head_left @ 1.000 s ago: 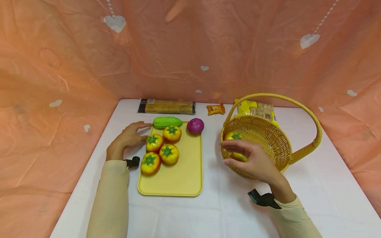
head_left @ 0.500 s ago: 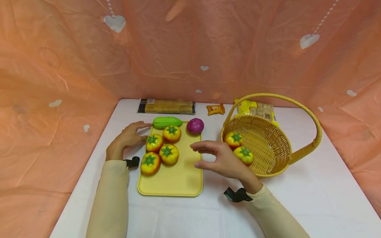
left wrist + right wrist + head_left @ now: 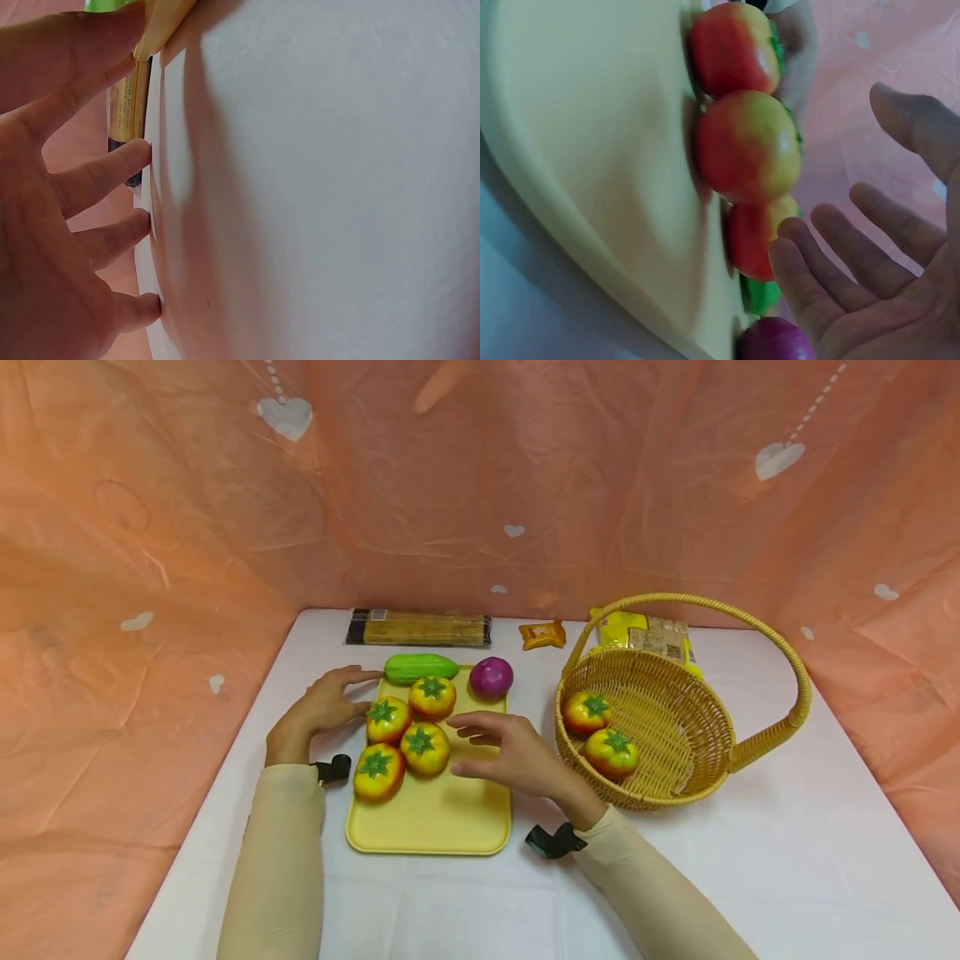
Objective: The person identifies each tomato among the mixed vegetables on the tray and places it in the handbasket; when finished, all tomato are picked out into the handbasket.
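So, six tomatoes [image 3: 426, 750]: four on the tray [image 3: 435, 822], two in the basket [image 3: 708, 718]

Far left, the left hand [image 3: 318, 706] is at the tray's edge, fingers spread apart. One tray, long axis running near to far on the white counter [image 3: 450, 910]; four tomatoes bunch on its left half, green leaf-tops facing up. One green gourd [image 3: 421, 669] lies across the far end, long axis left to right, and one long packet [image 3: 427, 630] lies parallel behind it. Next, the right hand [image 3: 517, 756] hovers over the tray's right half, thumb and fingers apart, near the tomatoes. One purple onion [image 3: 491, 678] sits at the far right corner, one small orange packet [image 3: 542, 635] beyond. Over on the right, one basket, handle arching above: two tomatoes along its left side, leaf-tops up, and one yellow bag [image 3: 663, 639] behind.
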`<action>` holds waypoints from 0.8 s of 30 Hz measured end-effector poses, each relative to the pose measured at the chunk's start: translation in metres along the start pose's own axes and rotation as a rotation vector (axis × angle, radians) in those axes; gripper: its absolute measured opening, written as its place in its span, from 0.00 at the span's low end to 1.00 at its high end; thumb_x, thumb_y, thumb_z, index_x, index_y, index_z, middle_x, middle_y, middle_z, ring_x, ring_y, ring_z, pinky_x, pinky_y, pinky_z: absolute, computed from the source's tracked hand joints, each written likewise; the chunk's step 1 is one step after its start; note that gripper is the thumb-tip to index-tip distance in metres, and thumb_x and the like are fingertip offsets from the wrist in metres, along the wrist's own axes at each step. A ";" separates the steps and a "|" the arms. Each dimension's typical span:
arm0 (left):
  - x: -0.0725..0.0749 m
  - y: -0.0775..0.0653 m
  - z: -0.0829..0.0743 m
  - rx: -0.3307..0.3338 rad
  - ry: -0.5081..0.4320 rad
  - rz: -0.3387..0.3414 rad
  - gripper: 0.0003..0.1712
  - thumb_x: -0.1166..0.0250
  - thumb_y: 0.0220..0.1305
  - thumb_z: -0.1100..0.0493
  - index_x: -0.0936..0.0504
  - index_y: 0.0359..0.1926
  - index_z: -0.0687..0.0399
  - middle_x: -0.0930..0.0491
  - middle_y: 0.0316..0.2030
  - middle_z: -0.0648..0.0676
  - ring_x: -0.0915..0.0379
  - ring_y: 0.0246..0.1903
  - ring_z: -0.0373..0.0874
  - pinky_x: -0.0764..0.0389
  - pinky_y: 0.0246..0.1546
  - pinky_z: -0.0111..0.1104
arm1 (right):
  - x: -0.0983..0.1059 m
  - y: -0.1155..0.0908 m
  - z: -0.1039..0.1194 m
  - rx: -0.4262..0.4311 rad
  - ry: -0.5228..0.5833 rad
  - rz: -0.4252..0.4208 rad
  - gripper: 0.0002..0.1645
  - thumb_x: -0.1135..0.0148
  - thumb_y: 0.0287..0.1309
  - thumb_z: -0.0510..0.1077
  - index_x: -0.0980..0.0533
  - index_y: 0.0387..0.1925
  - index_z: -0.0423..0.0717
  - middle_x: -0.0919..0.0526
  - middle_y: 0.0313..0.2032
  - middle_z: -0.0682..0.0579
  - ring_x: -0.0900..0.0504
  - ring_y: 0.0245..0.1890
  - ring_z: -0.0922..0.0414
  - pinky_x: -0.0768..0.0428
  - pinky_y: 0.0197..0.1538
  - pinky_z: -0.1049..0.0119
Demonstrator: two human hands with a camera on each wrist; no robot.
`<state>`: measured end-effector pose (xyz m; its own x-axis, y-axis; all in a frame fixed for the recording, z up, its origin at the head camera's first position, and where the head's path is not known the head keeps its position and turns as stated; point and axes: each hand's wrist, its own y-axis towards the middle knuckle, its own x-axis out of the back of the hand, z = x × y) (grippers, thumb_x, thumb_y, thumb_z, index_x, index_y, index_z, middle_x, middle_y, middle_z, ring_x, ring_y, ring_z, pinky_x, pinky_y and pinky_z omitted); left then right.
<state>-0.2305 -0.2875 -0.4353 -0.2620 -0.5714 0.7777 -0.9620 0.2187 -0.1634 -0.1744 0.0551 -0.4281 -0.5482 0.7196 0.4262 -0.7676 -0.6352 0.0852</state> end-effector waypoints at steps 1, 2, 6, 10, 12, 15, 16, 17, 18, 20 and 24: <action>0.000 0.000 0.000 -0.001 0.001 0.000 0.34 0.33 0.72 0.61 0.24 0.78 0.55 0.42 0.82 0.75 0.51 0.82 0.77 0.53 0.81 0.73 | -0.002 0.002 -0.001 -0.010 0.014 -0.005 0.36 0.19 0.63 0.44 0.20 0.70 0.40 0.15 0.67 0.42 0.14 0.65 0.42 0.17 0.71 0.48; 0.001 -0.001 0.000 -0.001 0.003 0.000 0.34 0.33 0.72 0.61 0.24 0.78 0.55 0.42 0.82 0.75 0.51 0.82 0.77 0.53 0.81 0.73 | -0.005 0.003 -0.002 -0.016 0.024 -0.011 0.35 0.19 0.63 0.43 0.20 0.70 0.40 0.15 0.67 0.43 0.14 0.65 0.42 0.17 0.71 0.48; 0.001 -0.001 0.000 -0.002 0.007 -0.001 0.34 0.33 0.72 0.61 0.25 0.78 0.56 0.42 0.82 0.76 0.51 0.82 0.77 0.53 0.81 0.72 | -0.012 0.010 -0.006 -0.026 0.034 -0.030 0.34 0.19 0.62 0.42 0.19 0.69 0.42 0.14 0.66 0.45 0.14 0.65 0.44 0.15 0.69 0.52; 0.000 -0.001 -0.001 0.007 -0.003 -0.001 0.34 0.34 0.73 0.61 0.25 0.78 0.56 0.42 0.82 0.75 0.51 0.83 0.76 0.53 0.82 0.72 | -0.018 0.015 -0.010 -0.032 0.020 -0.020 0.35 0.18 0.61 0.41 0.19 0.68 0.42 0.14 0.66 0.45 0.13 0.63 0.45 0.15 0.69 0.53; 0.000 -0.001 -0.001 0.007 -0.008 -0.002 0.34 0.33 0.72 0.61 0.25 0.78 0.55 0.42 0.82 0.75 0.51 0.83 0.76 0.54 0.81 0.72 | -0.020 0.018 -0.012 -0.042 0.010 -0.008 0.35 0.18 0.61 0.41 0.20 0.69 0.43 0.14 0.65 0.46 0.13 0.63 0.47 0.15 0.69 0.54; 0.000 -0.001 -0.002 0.006 -0.012 -0.003 0.34 0.32 0.72 0.60 0.24 0.78 0.55 0.42 0.83 0.74 0.51 0.83 0.76 0.54 0.81 0.72 | -0.022 0.021 -0.012 -0.063 -0.008 0.004 0.37 0.17 0.61 0.43 0.20 0.70 0.44 0.15 0.66 0.47 0.13 0.62 0.48 0.15 0.69 0.56; 0.000 -0.001 -0.002 0.007 -0.015 -0.003 0.35 0.32 0.72 0.60 0.24 0.78 0.54 0.42 0.83 0.74 0.52 0.83 0.76 0.54 0.81 0.72 | -0.022 0.022 -0.012 -0.069 -0.016 0.006 0.37 0.17 0.61 0.44 0.20 0.70 0.45 0.15 0.66 0.47 0.13 0.62 0.49 0.15 0.69 0.56; 0.000 -0.001 -0.002 0.010 -0.016 -0.004 0.35 0.32 0.72 0.59 0.24 0.78 0.54 0.43 0.83 0.73 0.52 0.83 0.76 0.54 0.81 0.72 | -0.023 0.023 -0.011 -0.076 -0.023 0.008 0.37 0.17 0.61 0.44 0.20 0.70 0.45 0.15 0.66 0.48 0.13 0.62 0.49 0.15 0.69 0.56; 0.000 -0.001 -0.002 0.014 -0.017 -0.005 0.35 0.32 0.72 0.59 0.24 0.78 0.53 0.43 0.83 0.73 0.52 0.83 0.76 0.54 0.81 0.72 | -0.023 0.024 -0.011 -0.082 -0.031 0.010 0.38 0.17 0.61 0.45 0.20 0.71 0.46 0.15 0.66 0.48 0.13 0.61 0.49 0.15 0.68 0.57; 0.000 -0.001 -0.001 0.019 -0.018 -0.006 0.35 0.31 0.72 0.59 0.24 0.78 0.53 0.43 0.83 0.72 0.52 0.83 0.75 0.54 0.81 0.72 | -0.023 0.026 -0.009 -0.096 -0.047 0.013 0.38 0.17 0.61 0.45 0.20 0.71 0.47 0.15 0.66 0.49 0.13 0.61 0.50 0.15 0.68 0.57; 0.000 -0.001 0.000 0.019 -0.015 -0.005 0.35 0.31 0.72 0.59 0.24 0.78 0.52 0.43 0.83 0.73 0.52 0.83 0.76 0.53 0.81 0.73 | -0.025 0.029 -0.008 -0.104 -0.068 0.023 0.37 0.17 0.61 0.44 0.20 0.70 0.48 0.15 0.66 0.49 0.13 0.61 0.51 0.15 0.67 0.58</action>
<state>-0.2300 -0.2875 -0.4348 -0.2586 -0.5844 0.7691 -0.9644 0.2012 -0.1714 -0.1860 0.0211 -0.4431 -0.5447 0.6822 0.4877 -0.7875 -0.6160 -0.0178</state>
